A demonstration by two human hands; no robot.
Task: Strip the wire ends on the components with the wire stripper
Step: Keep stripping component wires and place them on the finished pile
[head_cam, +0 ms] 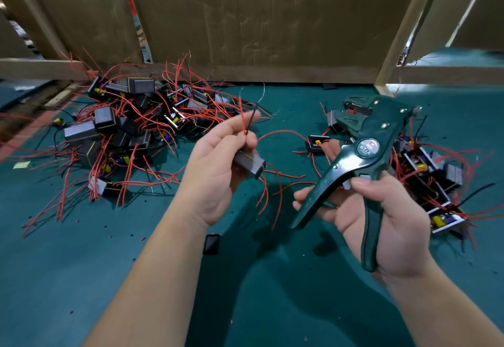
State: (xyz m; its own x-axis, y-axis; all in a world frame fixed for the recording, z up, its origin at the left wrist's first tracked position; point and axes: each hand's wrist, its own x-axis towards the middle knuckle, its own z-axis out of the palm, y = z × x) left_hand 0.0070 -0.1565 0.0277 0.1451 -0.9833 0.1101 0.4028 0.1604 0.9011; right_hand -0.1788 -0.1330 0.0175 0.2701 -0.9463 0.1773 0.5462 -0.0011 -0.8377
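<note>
the left hand (pixel 218 164) curls round a small grey component (pixel 249 166) and pinches its red and black wires (pixel 245 124) upright between thumb and forefinger. the right hand (pixel 403 226), at three o'clock of it, grips the green wire stripper (pixel 365 153) by its handles, which stand spread. the tool's head points to eleven o'clock, apart from the wires. at ten o'clock of the left hand lies a heap of components (pixel 122 134) tangled in red leads. a smaller heap (pixel 428 175) lies at two o'clock of the right hand, behind the stripper. all rest on the green worktop (pixel 81 278), walled by cardboard (pixel 245 19) at twelve o'clock.
</note>
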